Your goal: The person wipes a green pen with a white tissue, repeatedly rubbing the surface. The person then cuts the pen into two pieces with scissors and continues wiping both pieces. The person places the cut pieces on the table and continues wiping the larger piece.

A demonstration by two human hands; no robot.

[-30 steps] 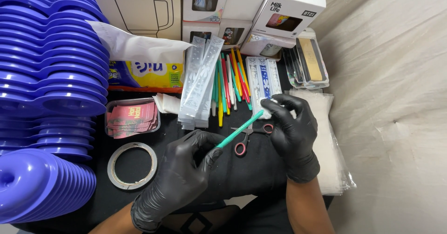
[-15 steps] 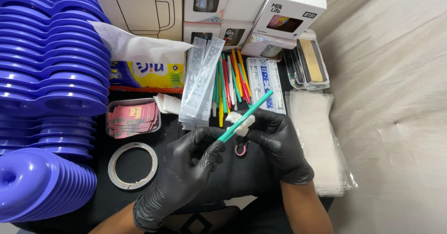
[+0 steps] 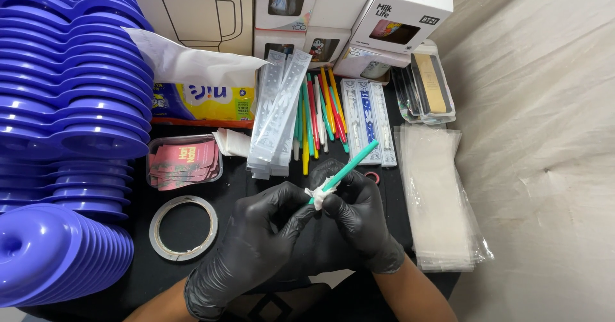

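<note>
Both black-gloved hands meet mid-table: the left hand [image 3: 256,245] and right hand [image 3: 359,223] are each pinched onto a slim teal plastic stick [image 3: 349,165] with a scrap of white paper [image 3: 320,193] wrapped at its lower end. The stick points up toward 1 o'clock. At 12 o'clock lies a row of coloured plastic sticks [image 3: 317,120], at 9 o'clock a tape ring [image 3: 183,227], at 3 o'clock a pile of clear plastic sleeves [image 3: 435,200].

A small packing or craft workstation is suggested: a black table [image 3: 192,277] is crowded with stacked blue plastic lids [image 3: 70,123], boxed mugs [image 3: 198,8], loose coloured pens [image 3: 317,114], clear sleeves [image 3: 435,194] and a tape ring [image 3: 184,227], and is walled by beige cloth [image 3: 544,136].
</note>
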